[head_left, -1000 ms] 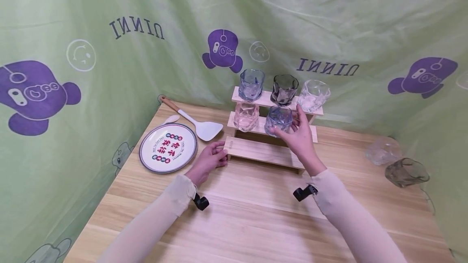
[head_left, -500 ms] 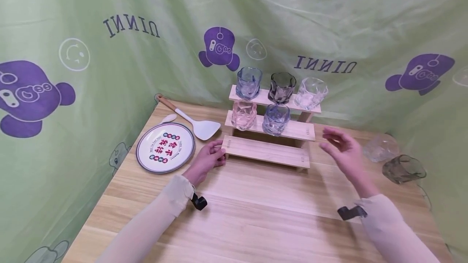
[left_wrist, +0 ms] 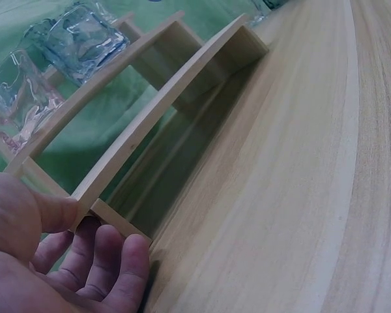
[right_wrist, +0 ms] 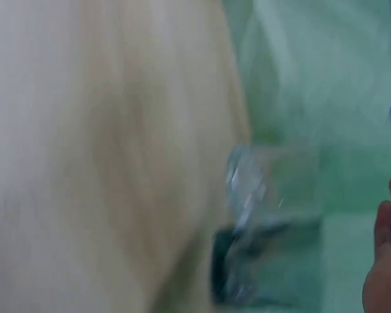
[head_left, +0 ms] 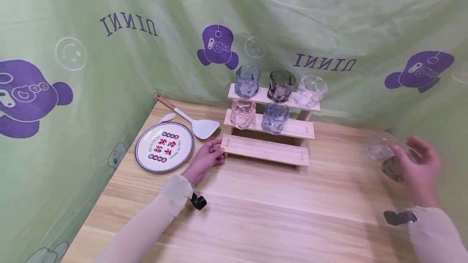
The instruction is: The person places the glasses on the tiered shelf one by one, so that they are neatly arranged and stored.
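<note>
A three-tier wooden display stand [head_left: 268, 150] stands on the table. My left hand [head_left: 204, 158] grips the left end of its lowest tier, thumb on the board's end and fingers curled by the leg in the left wrist view. Above sit a pink glass [head_left: 243, 113] and a blue-violet glass [head_left: 275, 118] on the middle tier. The top tier bears a blue glass [head_left: 247, 81], a dark grey glass [head_left: 280, 86] and a clear glass [head_left: 310, 91]. At far right my right hand [head_left: 420, 169], blurred and holding nothing, partly hides a smoky glass [head_left: 392, 169]; a clear glass [head_left: 378, 146] is beside it.
Left of the stand lie a patterned plate [head_left: 164, 147], a white spatula [head_left: 204, 128] with a wooden handle and a small white spoon [head_left: 167, 117]. A green printed curtain [head_left: 175, 52] borders the wooden table [head_left: 278, 214] at the back and sides.
My right hand has let go of the blue-violet glass on the middle tier and swung right to the two glasses at the table's right side. My left hand keeps its grip on the stand.
</note>
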Demonstrator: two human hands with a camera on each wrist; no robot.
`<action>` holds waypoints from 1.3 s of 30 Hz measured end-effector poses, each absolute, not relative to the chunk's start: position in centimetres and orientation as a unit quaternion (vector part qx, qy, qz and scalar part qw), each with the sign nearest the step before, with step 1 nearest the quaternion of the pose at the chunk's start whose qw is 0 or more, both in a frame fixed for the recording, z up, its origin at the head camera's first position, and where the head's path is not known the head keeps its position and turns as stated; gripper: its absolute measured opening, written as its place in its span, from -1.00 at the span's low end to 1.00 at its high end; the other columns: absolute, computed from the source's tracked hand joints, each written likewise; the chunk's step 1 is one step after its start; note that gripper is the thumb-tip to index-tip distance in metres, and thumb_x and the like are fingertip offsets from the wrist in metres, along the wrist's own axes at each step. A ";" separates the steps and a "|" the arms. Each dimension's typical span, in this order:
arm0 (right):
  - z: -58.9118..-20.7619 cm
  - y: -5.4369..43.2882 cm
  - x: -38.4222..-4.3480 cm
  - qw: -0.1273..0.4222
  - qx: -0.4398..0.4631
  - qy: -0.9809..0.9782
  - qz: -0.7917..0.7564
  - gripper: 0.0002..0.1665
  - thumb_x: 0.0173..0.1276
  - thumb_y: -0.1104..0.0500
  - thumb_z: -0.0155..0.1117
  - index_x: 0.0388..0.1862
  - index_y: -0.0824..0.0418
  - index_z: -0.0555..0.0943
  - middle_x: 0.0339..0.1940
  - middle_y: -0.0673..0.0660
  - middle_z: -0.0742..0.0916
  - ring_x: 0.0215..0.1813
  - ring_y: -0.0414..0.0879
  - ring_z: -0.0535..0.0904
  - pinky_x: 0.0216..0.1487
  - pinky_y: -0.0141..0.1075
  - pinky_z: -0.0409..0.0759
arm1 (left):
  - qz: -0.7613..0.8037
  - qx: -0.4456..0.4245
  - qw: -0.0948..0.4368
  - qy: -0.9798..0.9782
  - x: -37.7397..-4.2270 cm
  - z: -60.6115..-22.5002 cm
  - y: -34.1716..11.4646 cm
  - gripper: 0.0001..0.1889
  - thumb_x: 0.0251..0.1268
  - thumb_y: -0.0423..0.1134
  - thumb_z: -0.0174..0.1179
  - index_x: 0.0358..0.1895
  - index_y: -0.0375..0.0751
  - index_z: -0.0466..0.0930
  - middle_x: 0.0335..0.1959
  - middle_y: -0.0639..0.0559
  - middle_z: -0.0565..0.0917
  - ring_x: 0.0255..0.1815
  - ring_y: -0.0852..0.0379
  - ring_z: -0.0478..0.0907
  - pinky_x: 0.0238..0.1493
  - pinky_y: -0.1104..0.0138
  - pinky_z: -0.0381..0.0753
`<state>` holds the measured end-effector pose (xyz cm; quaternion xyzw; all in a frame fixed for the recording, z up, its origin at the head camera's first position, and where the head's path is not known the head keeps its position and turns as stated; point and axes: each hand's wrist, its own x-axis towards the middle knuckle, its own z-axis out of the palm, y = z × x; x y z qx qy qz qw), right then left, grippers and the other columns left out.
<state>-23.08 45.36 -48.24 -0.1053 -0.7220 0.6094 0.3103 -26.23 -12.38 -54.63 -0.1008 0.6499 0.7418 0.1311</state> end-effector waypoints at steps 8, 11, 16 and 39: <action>-51.4 49.4 -21.3 0.257 -0.176 -0.824 0.473 -0.18 0.30 0.18 0.49 0.52 0.02 0.39 0.47 -0.03 0.43 0.47 -0.23 0.19 0.54 -0.38 0.05 | 0.743 -0.103 0.125 0.649 -26.1 -54.6 -12.2 -0.50 0.44 -0.43 0.19 0.40 -0.22 0.38 -0.05 -0.16 0.56 -0.15 -0.02 0.57 -0.02 0.16 0.74; -52.5 50.1 -20.6 0.200 -0.188 -0.842 0.465 -0.07 0.38 0.11 0.42 0.63 -0.02 0.19 0.59 0.03 0.29 0.51 -0.22 0.12 0.49 -0.50 0.05 | 0.742 -0.099 0.125 0.651 -26.1 -54.5 -12.2 -0.50 0.45 -0.43 0.18 0.41 -0.24 0.37 -0.06 -0.16 0.56 -0.15 -0.02 0.57 -0.02 0.16 0.74; -53.2 50.7 -20.2 0.138 -0.176 -0.854 0.470 0.03 0.42 0.07 0.38 0.68 -0.08 -0.02 0.63 0.17 0.18 0.51 -0.19 0.16 0.23 -0.75 0.22 | 0.742 -0.098 0.125 0.651 -26.1 -54.6 -12.3 -0.50 0.46 -0.42 0.18 0.41 -0.25 0.36 -0.05 -0.17 0.56 -0.16 0.00 0.57 -0.03 0.17 0.75; -54.9 49.6 -19.6 0.109 -0.100 -0.808 0.570 0.18 0.38 0.31 0.39 0.69 0.07 -0.20 0.21 -0.22 0.50 0.07 -0.48 0.43 -0.06 -0.77 0.44 | 0.740 -0.107 0.131 0.651 -26.0 -54.2 -12.2 -0.50 0.44 -0.45 0.18 0.40 -0.24 0.38 -0.03 -0.18 0.54 -0.13 -0.01 0.57 0.05 0.14 0.72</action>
